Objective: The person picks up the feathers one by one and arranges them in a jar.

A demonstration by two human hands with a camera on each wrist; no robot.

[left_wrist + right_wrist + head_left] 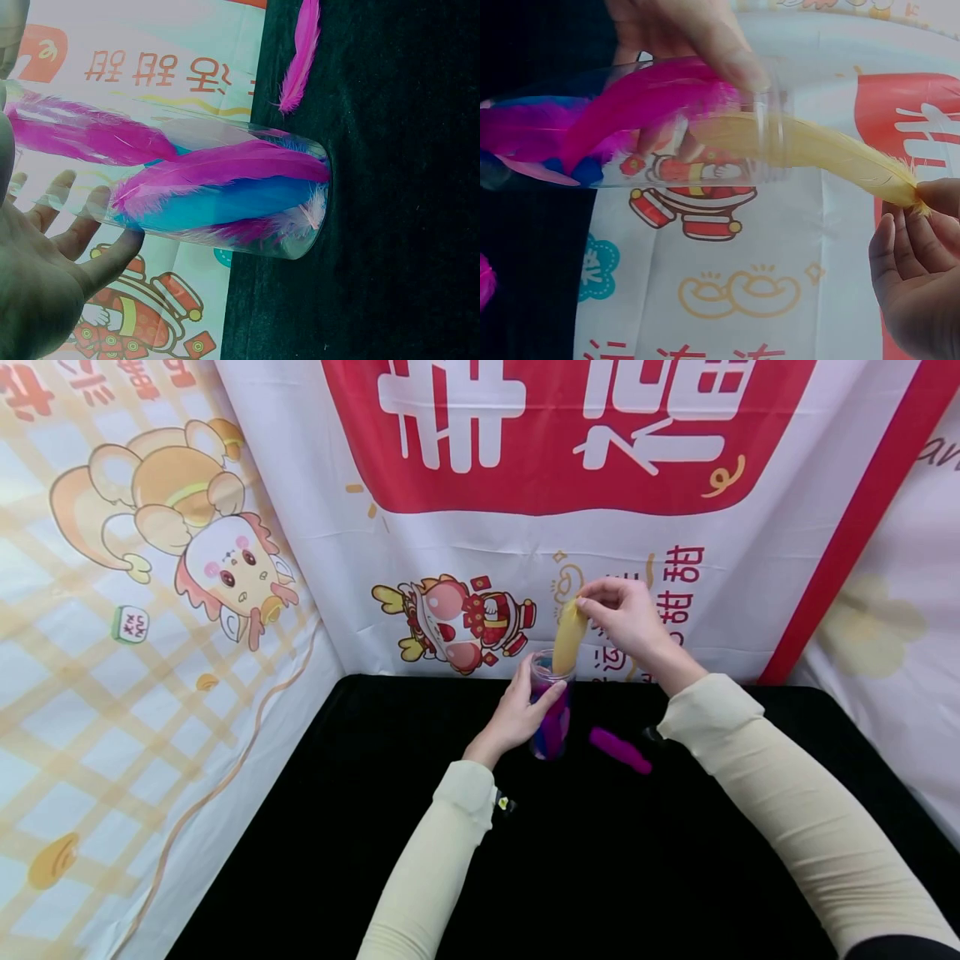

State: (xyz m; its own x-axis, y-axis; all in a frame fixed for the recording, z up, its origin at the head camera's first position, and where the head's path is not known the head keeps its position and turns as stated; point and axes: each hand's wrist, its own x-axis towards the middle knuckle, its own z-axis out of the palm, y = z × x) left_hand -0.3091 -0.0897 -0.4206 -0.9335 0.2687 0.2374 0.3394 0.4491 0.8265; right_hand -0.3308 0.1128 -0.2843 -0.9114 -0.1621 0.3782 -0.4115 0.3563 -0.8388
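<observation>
My left hand [517, 708] grips a clear jar [550, 693] near its mouth, fingers and thumb around the wall. Inside it show several feathers, among them a magenta feather [225, 174] and a blue feather [225, 206]. With thumb and fingertips my right hand [621, 614] pinches a yellow feather [570, 639] by its upper end. The lower part of that feather is through the jar's mouth, as the right wrist view shows. Another magenta feather [620, 750] lies on the black table to the right of the jar.
The black-covered table [585, 868] reaches back to a printed white cloth backdrop [450, 543]. A patterned cloth wall [150, 693] stands at the left, and more white cloth hangs at the right. A small dark object [652, 735] lies close to the right sleeve.
</observation>
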